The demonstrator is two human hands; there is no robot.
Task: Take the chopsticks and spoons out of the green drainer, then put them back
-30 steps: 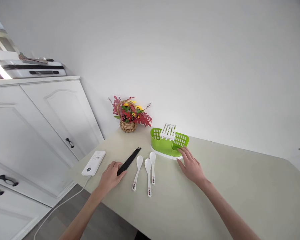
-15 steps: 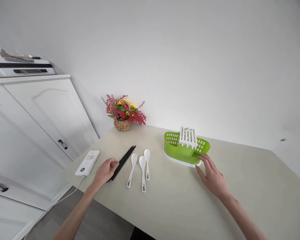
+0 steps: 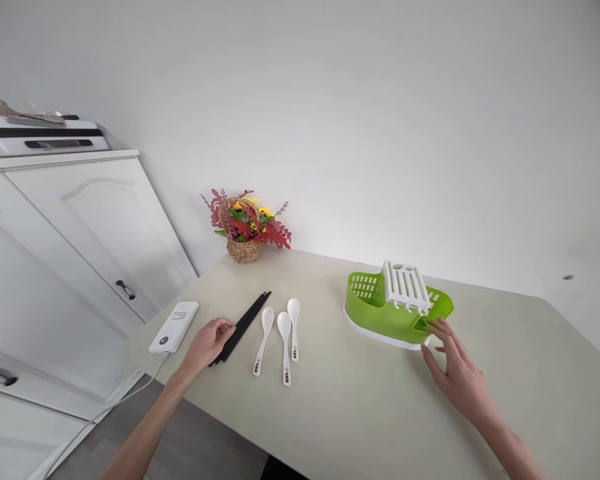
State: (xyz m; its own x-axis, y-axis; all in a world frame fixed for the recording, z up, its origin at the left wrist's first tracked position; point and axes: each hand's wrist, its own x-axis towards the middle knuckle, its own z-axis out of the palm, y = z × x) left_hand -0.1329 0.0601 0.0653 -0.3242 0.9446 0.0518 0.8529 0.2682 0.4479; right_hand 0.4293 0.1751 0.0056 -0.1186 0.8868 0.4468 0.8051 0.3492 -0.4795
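My left hand (image 3: 207, 342) rests on the pale table (image 3: 360, 407), its fingers curled over the near end of a bundle of black chopsticks (image 3: 242, 325). Three white spoons (image 3: 279, 337) lie side by side just right of the chopsticks. My right hand (image 3: 459, 375) has its fingers spread, the fingertips against the near right corner of a green cutlery basket (image 3: 390, 309) with a white slotted insert (image 3: 405, 285) on a white base.
A white power bank (image 3: 174, 326) with a cable lies near the table's left edge. A wicker basket of red and yellow flowers (image 3: 246, 229) stands against the wall. White cabinets (image 3: 65, 253) stand to the left, an appliance (image 3: 40, 137) on top.
The green basket has slid to the right across the table with my right hand at its corner. My left hand has stayed on the chopsticks.
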